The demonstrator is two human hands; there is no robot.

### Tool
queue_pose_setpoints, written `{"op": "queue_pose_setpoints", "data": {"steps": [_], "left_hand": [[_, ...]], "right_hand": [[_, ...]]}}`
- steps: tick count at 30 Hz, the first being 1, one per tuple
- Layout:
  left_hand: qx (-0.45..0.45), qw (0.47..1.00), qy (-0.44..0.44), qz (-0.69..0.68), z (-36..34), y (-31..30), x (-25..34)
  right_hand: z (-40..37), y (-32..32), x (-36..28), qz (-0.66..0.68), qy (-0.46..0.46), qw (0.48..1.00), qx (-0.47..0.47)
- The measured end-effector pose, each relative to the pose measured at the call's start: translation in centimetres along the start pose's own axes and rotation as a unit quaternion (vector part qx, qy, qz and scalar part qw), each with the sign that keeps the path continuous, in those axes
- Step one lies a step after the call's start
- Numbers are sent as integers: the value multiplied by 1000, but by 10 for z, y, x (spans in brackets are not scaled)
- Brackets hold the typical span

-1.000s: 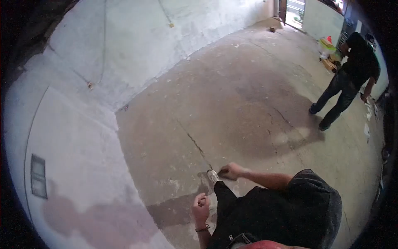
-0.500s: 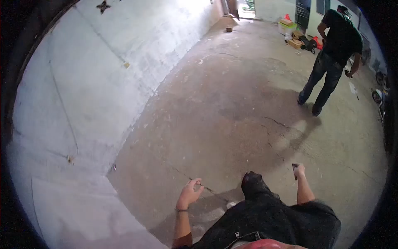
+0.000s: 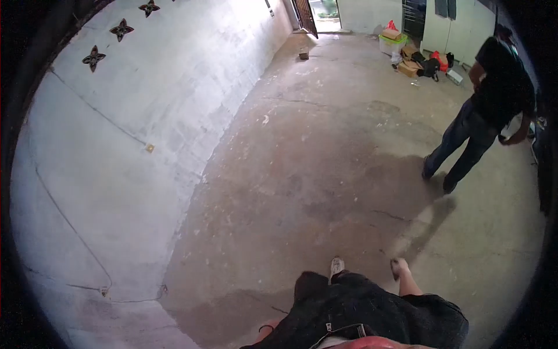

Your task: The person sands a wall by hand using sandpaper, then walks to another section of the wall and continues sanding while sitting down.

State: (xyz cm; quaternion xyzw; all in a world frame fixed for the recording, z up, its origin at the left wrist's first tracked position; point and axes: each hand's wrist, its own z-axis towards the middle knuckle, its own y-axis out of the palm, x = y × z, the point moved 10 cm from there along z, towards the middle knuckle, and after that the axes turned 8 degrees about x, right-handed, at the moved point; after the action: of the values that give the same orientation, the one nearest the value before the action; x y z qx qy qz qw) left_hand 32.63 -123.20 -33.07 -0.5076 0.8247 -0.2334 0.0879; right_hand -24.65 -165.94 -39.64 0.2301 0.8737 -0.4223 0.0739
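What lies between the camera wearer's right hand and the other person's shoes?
The head view shows only floor, with a shadow across it, between the right hand and those shoes.

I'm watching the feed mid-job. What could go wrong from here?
Three possible risks:
1. The right hand holds a dark object; if the grip loosens, it could drop onto the hard floor.
2. A crack lies ahead of the pale shoe and might catch a toe.
3. Another person stands ahead to the right; a bump is possible if paths cross.
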Motion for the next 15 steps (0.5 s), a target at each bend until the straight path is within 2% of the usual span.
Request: {"op": "queue_pose_setpoints", "data": {"steps": [1,2,4,6,8,10,12,14,15], "left_hand": [[-15,1000,-1,2,5,-5,18],[-27,1000,1,-2,14,-14,40],[-40,999,10,-8,47,-44,89],[-50,998,28,-6,95,-74,143],[-56,997,46,6,156,-114,197],[-56,994,83,52,220,-168,259],[-52,962,195,185,282,-229,344],[-44,921,277,269,329,-294,431],[-71,990,97,69,371,-339,458]], "right_hand": [[21,-45,-67,30,-130,988,77],[20,-110,-148,35,-160,980,110],[96,-155,-221,213,-118,965,101],[157,-208,-302,167,-153,960,162],[226,-235,-352,180,-162,955,169],[266,-254,-395,202,-166,948,181],[272,-276,-423,171,14,982,78],[377,-223,-360,37,-72,989,127],[355,-238,-373,20,-7,998,53]]}}
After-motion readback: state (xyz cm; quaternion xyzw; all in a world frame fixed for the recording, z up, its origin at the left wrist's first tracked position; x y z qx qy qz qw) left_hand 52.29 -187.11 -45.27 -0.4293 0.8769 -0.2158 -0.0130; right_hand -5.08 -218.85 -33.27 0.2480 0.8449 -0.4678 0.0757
